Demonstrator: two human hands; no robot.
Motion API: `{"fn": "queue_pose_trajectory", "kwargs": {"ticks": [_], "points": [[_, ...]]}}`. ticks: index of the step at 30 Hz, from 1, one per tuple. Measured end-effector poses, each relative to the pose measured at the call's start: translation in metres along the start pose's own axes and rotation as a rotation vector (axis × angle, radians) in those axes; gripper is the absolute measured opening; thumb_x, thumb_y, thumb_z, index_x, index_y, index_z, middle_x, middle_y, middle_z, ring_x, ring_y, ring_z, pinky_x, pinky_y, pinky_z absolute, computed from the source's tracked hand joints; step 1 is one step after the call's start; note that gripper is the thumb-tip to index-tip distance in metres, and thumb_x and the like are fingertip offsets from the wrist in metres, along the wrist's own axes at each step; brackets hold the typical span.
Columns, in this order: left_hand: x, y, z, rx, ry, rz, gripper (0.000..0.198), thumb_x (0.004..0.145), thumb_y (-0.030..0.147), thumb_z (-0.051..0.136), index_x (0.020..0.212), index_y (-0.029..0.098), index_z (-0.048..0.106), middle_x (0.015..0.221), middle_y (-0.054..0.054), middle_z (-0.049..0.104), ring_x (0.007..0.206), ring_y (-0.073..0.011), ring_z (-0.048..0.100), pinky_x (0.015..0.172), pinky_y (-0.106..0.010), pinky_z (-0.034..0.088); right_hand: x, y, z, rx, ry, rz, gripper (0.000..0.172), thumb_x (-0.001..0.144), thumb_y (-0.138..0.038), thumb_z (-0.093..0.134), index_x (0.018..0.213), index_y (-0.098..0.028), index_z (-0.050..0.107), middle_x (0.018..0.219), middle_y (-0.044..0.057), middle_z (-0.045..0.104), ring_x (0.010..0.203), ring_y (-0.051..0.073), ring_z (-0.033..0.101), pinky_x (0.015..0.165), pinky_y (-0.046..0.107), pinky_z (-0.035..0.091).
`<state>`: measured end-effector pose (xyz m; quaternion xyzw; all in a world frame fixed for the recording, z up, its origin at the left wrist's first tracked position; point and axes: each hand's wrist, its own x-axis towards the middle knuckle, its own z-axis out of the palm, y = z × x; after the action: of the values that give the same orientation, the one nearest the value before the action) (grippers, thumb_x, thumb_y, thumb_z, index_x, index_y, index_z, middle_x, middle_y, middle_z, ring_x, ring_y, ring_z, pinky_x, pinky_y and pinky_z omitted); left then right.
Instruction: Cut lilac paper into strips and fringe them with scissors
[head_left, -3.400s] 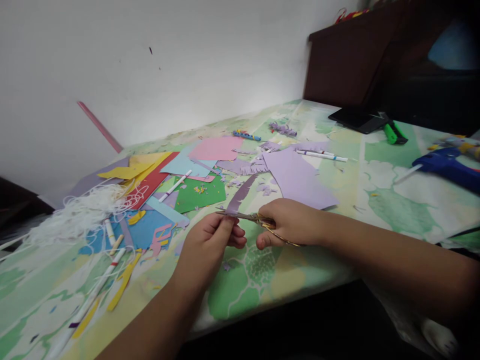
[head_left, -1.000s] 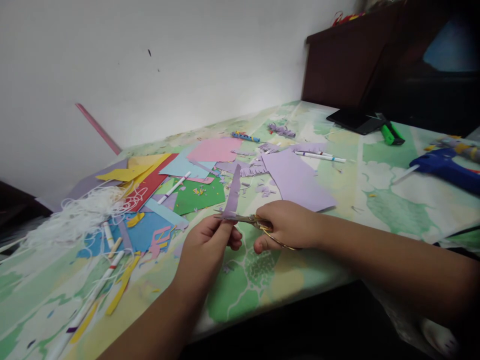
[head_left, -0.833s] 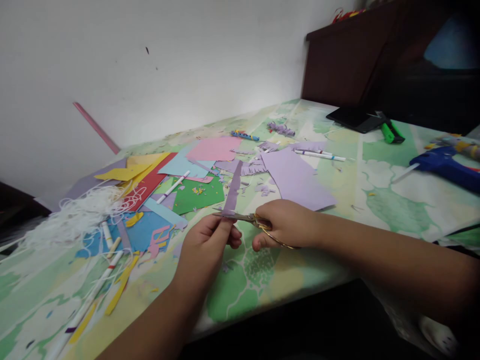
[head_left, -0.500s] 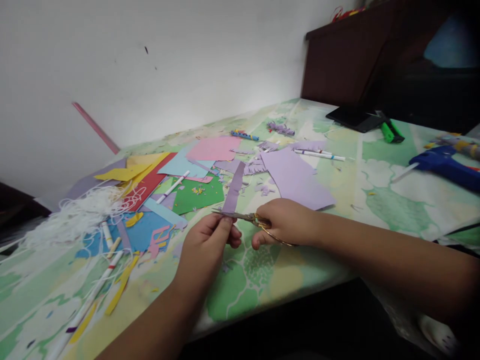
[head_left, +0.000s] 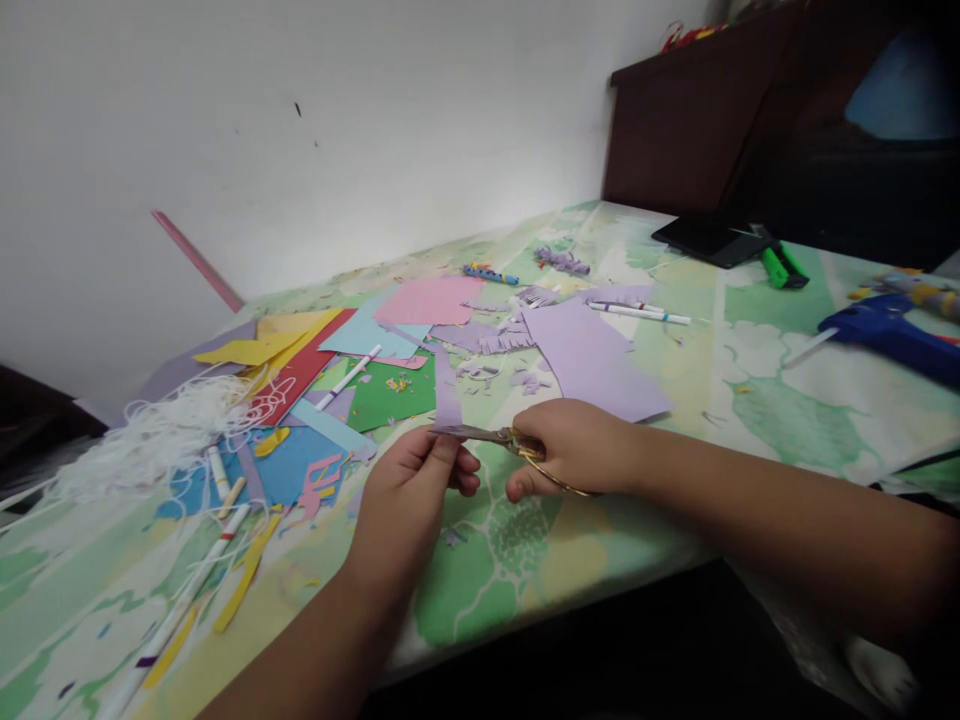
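My left hand pinches the lower end of a narrow purple paper strip between thumb and fingers. In my right hand are gold-handled scissors, their blades lying across the strip just above my left thumb. The fingers of that hand wrap round the scissor loops. Beyond the hands lies a large purple paper sheet, with fringed purple scraps to its left. Green paper sprinkled with small clippings is just past my left hand.
White string is heaped at the left among coloured papers and white-barrelled pens. A blue glue gun, a green cutter and a black flat device lie at the right. A wall stands behind the table.
The purple strip has tilted from leaning right to leaning slightly left, and less of it shows wide. Both hands stay nearly in place, the scissors still across the strip.
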<state>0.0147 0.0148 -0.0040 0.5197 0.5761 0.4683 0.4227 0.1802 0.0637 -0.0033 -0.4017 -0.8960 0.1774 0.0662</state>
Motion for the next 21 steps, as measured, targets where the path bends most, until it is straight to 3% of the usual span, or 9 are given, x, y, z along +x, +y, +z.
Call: {"fn": "queue_pose_trajectory", "kwargs": {"ticks": [15,21], "points": [[0.0023,-0.0025,0.0009,0.030,-0.024,-0.012,0.019,0.070,0.031,0.049,0.064,0.015,0.057,0.057,0.000,0.057,0.050,-0.0102,0.053,0.052,-0.023,0.043,0.0011,0.0015,0.0000,-0.042,-0.008,-0.036,0.055,0.059,-0.068,0.037,0.068,-0.016,0.053,0.057,0.001,0.050,0.047,0.010,0.037,0.042,0.020,0.022],[-0.0001,-0.0003,-0.0004,0.169,-0.021,0.077,0.021,0.072,0.033,0.046,0.062,0.018,0.057,0.055,0.002,0.057,0.053,-0.0109,0.053,0.055,-0.023,0.041,0.0005,0.0017,-0.0010,-0.002,-0.025,-0.073,0.055,0.061,-0.067,0.036,0.069,-0.015,0.054,0.057,0.002,0.049,0.048,0.010,0.037,0.043,0.021,0.022]]}}
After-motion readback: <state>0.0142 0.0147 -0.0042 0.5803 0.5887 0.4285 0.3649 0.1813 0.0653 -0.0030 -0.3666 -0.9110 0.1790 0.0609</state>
